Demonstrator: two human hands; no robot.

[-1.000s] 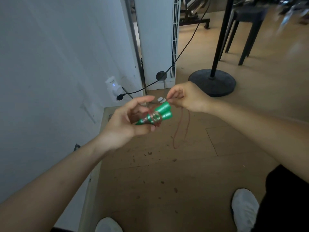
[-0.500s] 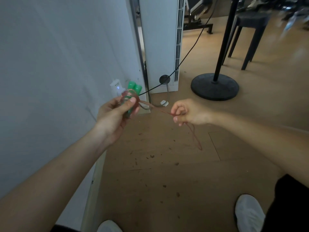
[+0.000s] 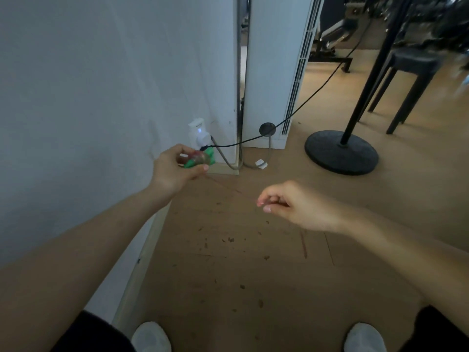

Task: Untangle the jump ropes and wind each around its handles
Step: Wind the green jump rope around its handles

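Observation:
My left hand point(image 3: 175, 168) grips two green jump rope handles point(image 3: 201, 160) held side by side, with several turns of thin reddish rope wound around them. The rope point(image 3: 228, 186) runs taut and blurred from the handles down to my right hand point(image 3: 297, 207), which pinches it between thumb and fingers. A short tail of rope point(image 3: 303, 246) hangs below my right hand. My hands are well apart, the left near the wall, the right lower and further right.
A white wall point(image 3: 101, 97) is on my left with a plug point(image 3: 199, 133) and black cable point(image 3: 299, 107). A white tall unit point(image 3: 274, 72), a black round stand base point(image 3: 341, 152) and a black stool point(image 3: 411, 69) stand ahead. My white shoes point(image 3: 152, 336) are on the wooden floor.
My hands have drawn apart: the left moved toward the wall with the handles, the right swung down and right, pulling the rope taut. The hanging tail is shorter.

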